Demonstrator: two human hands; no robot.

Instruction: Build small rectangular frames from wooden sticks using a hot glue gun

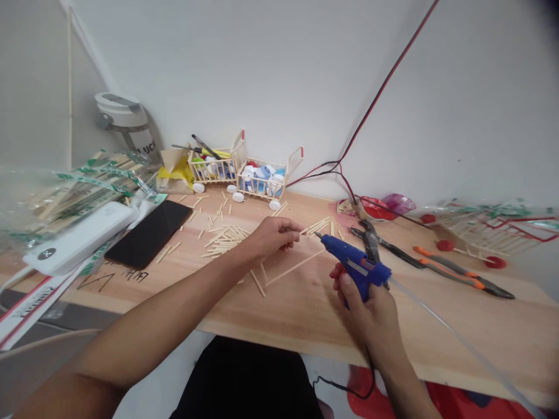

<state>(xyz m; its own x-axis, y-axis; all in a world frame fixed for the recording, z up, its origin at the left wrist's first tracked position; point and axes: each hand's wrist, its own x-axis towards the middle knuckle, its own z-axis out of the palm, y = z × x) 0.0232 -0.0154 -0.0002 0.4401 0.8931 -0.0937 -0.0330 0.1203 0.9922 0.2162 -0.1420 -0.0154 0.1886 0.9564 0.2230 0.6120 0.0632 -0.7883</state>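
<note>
My right hand (364, 305) is wrapped round the handle of a blue hot glue gun (349, 259), its nozzle pointing left and up. A long clear glue stick (454, 331) trails out of the gun's back end. Just left of the nozzle, my left hand (279, 235) is closed, pinching a short wooden stick (303, 231) between thumb and fingertips. The nozzle is close to that stick; whether they touch I cannot tell. Below my left hand, thin sticks (294, 267) form an angled frame on the wooden table (301, 308). A pile of cut sticks (227, 240) lies beside my left wrist.
Two small stick carts (261, 177) with bottle caps stand by the wall. Pliers (463, 273) and cutters (371, 238) lie right, near a red-wheeled cart (476, 233). Left are a phone (148, 233), a white power bank (82, 235), bagged sticks (96, 180) and a tumbler (128, 125).
</note>
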